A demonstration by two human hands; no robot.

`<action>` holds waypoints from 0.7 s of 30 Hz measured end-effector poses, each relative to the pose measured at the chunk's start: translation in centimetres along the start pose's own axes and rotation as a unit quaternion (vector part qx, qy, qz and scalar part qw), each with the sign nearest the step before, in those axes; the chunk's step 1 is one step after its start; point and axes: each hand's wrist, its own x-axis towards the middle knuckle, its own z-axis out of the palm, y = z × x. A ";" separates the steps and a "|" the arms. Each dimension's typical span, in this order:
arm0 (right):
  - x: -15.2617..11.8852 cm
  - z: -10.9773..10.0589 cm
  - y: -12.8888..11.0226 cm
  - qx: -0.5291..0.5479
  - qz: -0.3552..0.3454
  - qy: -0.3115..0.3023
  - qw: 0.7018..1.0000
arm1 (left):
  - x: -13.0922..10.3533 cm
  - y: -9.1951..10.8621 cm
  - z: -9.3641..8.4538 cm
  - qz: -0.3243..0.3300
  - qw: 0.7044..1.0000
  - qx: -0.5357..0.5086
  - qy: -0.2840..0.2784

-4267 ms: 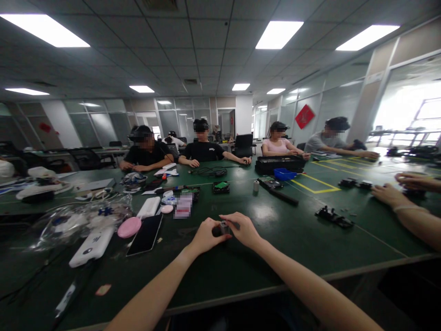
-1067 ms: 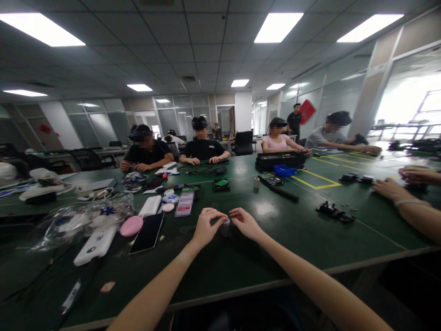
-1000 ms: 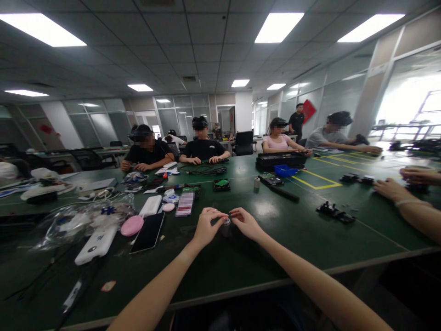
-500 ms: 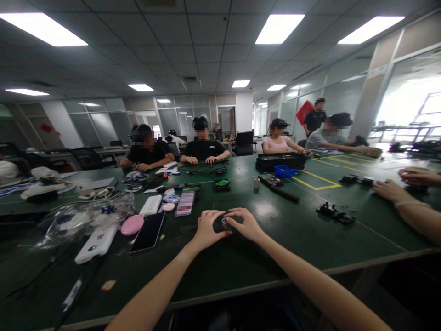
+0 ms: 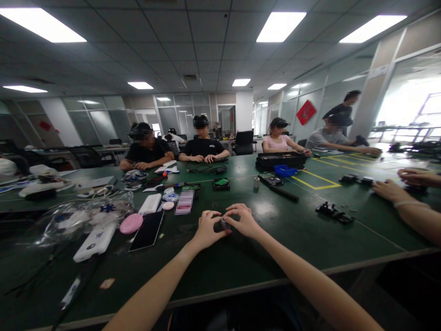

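Between my two hands, above the green table [image 5: 310, 239], is a small grey cylindrical part [image 5: 224, 224]. My left hand [image 5: 208, 230] curls round its left side, thumb below and fingers above. From the right, my right hand [image 5: 242, 220] pinches at the top of the part with thumb and index finger. Its lower end is dim, so whether it touches the table cannot be made out. Beyond my hands lies a small green circuit board in a black frame [image 5: 221, 184], and a similar grey cylinder [image 5: 256, 183] stands upright to its right.
At left are a black phone [image 5: 147, 231], a pink round case [image 5: 131, 224], a white device [image 5: 95, 242] and clear plastic bags. A black clip-like part [image 5: 334, 213] and another person's hands [image 5: 389, 191] are at right. Several people sit across, near a blue tray [image 5: 285, 171].
My right hand has risen slightly at the top of the grey part, whose top now looks different. In the background, the standing person has moved right, behind the person in grey.
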 end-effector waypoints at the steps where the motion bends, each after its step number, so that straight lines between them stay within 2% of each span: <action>1: 0.0 0.0 0.0 -0.004 -0.001 0.000 1.000 | 0.0 0.0 0.0 0.000 1.000 0.000 0.000; 5: 0.2 0.3 -0.1 -0.010 -0.008 0.005 1.000 | 0.1 0.0 0.0 0.002 1.000 0.000 0.003; 8: 0.6 0.2 0.3 -0.005 -0.005 0.038 0.999 | 0.1 -0.1 0.0 0.003 1.000 0.000 0.008; 12: 1.3 -0.6 2.6 -0.039 0.071 0.077 0.994 | 0.0 -0.2 0.1 0.004 1.000 -0.003 0.011; 16: 1.2 -1.4 5.8 -0.121 0.167 0.011 0.978 | 0.0 -0.2 0.0 0.005 1.000 -0.002 0.002; 21: 1.0 -1.3 7.4 -0.139 0.192 -0.024 0.971 | 0.0 -0.2 -0.1 0.005 1.000 -0.004 -0.004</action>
